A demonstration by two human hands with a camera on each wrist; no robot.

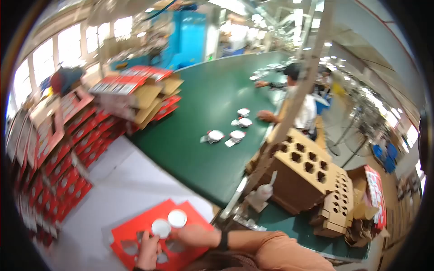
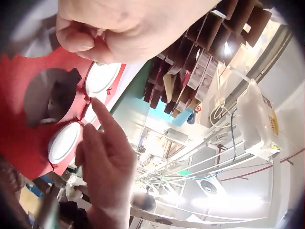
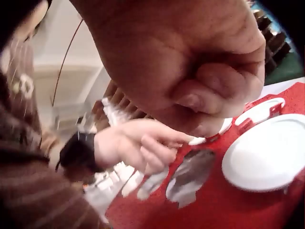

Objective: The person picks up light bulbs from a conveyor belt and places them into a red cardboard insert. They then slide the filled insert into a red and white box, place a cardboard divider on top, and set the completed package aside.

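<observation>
At the far left, red printed cartons (image 1: 58,167) are standing in an uneven stack beside a white tabletop (image 1: 113,180). Just beyond, a 2nd pile of printed boxes (image 1: 131,90) is lying on the edge of the green belt.

On the tabletop, nearest the wearer, a red sheet (image 1: 138,224) is lying with dark cut-outs (image 1: 130,246) showing. Over its left part the left hand (image 1: 149,250) is resting, fingers curling in toward the thumb; cannot tell whether they are pinching the sheet or nothing. Beside it, 2 white discs (image 1: 161,228) are sitting side by side on the sheet (a 3rd white patch is showing behind the right fingertip in the left wrist view). Next along, the right hand (image 1: 194,237), wearing a black band (image 1: 223,240), is lying low over the sheet. Its index finger is extending toward the discs, other fingers folding under; contact at the tip is unclear, so cannot tell if it is gripping anything.

Farther right, the green belt (image 1: 190,167) is carrying 4 white pieces (image 1: 216,135) in a loose group, plus more at its far end. A white bottle (image 1: 263,193) is standing near a brown carton (image 1: 307,158) with round holes. Behind that, a person (image 1: 304,108) in a dark cap is reaching over the belt. At far right, a smaller perforated carton (image 1: 341,198) is sitting beside a red-and-white box (image 1: 376,194).
</observation>
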